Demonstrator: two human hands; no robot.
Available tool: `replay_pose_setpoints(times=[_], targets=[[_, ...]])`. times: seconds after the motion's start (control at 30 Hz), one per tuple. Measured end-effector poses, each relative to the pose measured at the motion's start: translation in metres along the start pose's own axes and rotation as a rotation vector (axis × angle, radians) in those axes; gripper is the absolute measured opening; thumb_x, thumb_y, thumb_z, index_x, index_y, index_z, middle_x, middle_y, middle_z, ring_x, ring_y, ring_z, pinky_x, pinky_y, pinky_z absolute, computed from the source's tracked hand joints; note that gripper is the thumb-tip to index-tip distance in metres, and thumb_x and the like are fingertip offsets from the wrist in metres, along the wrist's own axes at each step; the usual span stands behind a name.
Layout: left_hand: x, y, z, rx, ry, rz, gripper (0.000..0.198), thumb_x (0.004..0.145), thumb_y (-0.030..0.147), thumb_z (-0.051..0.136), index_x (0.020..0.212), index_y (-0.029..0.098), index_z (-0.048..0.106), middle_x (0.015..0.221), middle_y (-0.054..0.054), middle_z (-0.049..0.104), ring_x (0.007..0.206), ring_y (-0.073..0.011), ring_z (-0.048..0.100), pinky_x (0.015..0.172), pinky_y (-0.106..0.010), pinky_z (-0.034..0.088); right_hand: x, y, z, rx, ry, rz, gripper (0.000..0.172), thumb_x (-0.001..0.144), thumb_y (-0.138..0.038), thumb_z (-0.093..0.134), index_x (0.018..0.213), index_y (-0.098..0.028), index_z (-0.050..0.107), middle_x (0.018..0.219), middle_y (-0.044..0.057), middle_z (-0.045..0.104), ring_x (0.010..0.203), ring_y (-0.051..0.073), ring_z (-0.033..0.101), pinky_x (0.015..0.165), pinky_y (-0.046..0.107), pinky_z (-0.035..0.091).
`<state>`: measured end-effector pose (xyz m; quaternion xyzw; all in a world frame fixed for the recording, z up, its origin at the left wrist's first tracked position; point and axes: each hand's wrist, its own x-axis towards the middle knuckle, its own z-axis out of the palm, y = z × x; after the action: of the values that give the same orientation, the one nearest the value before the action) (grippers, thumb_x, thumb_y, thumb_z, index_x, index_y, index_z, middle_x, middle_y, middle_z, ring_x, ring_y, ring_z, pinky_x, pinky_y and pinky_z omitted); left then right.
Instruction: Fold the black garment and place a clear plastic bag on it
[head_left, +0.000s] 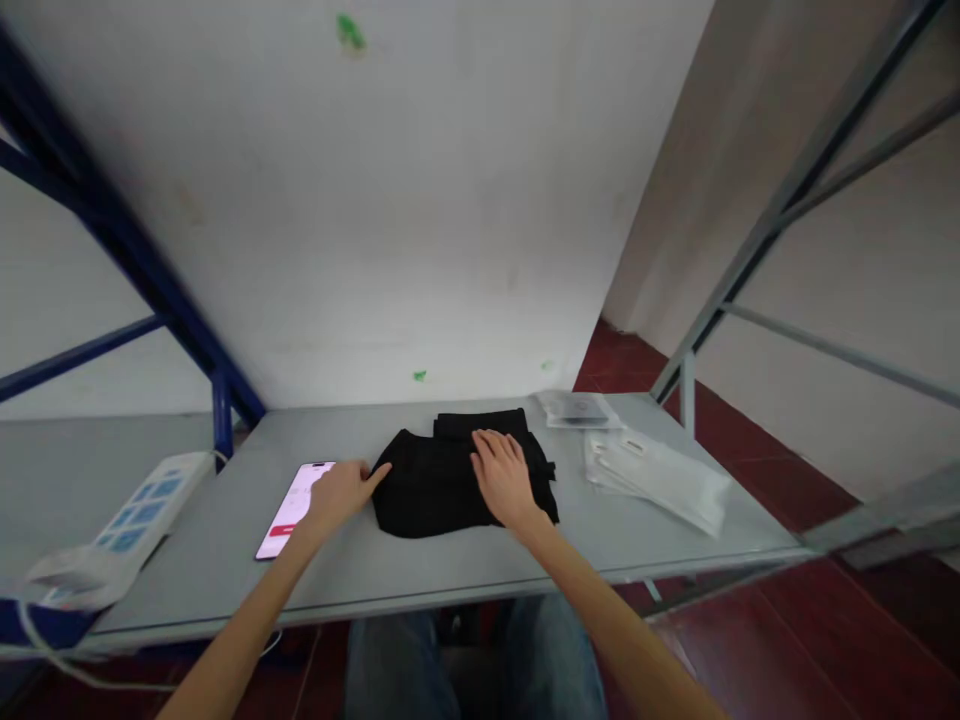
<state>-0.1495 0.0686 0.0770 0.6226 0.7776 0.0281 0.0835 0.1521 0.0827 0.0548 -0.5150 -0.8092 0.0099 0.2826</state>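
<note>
A folded black garment (pixel 442 490) lies on the grey table in front of me, with a narrower folded part sticking out at its far side. My left hand (pixel 343 496) is at the garment's left edge, thumb over the cloth and fingers partly hidden; it appears to pinch that edge. Flat on the garment's right half rests my right hand (pixel 504 478), its fingers stretched out toward the wall. Just left of my left hand is a phone (pixel 289 515) with a lit screen, partly covered by the hand.
A white power strip (pixel 142 515) with a cable lies at the left. To the right are several clear plastic bags (pixel 660 475) and a packed clear bag (pixel 577 409) behind them. Blue metal posts (pixel 180 300) and grey ones (pixel 705 325) flank the table (pixel 360 580); a white wall stands behind.
</note>
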Motion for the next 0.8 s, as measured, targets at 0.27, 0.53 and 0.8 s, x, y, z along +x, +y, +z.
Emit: replay_pose_setpoints(times=[0.27,0.53,0.8], targets=[[-0.004,0.008,-0.019,-0.021,0.039,-0.015,0.045,0.095,0.060,0.049,0.082,0.022,0.070,0.091,-0.009,0.078,0.090,-0.0291,0.073,0.072,-0.033,0.050,-0.001,-0.056,0.057,0.099,-0.190,0.003,0.090,0.101,-0.067,0.043,0.159,0.000,0.033,0.167,0.026,0.028,0.158,0.037,0.021,0.128,0.059,0.014],[-0.012,0.037,-0.045,0.046,0.083,0.041,0.039,0.099,0.051,0.048,0.090,0.020,0.071,0.095,-0.012,0.077,0.094,-0.0308,0.072,0.077,-0.036,0.050,-0.005,-0.052,0.064,0.074,-0.175,0.032,0.093,0.100,-0.072,0.037,0.159,0.000,0.034,0.167,0.024,0.028,0.159,0.034,0.021,0.129,0.054,0.011],[0.011,0.125,-0.054,-0.329,0.213,0.279,0.031,0.095,0.041,0.058,0.074,0.020,0.066,0.080,-0.005,0.074,0.079,-0.0210,0.068,0.072,-0.029,0.044,-0.019,-0.043,0.048,0.068,-0.062,0.076,0.094,0.099,-0.073,0.041,0.156,0.001,0.040,0.164,0.025,0.034,0.157,0.034,0.028,0.129,0.051,0.019]])
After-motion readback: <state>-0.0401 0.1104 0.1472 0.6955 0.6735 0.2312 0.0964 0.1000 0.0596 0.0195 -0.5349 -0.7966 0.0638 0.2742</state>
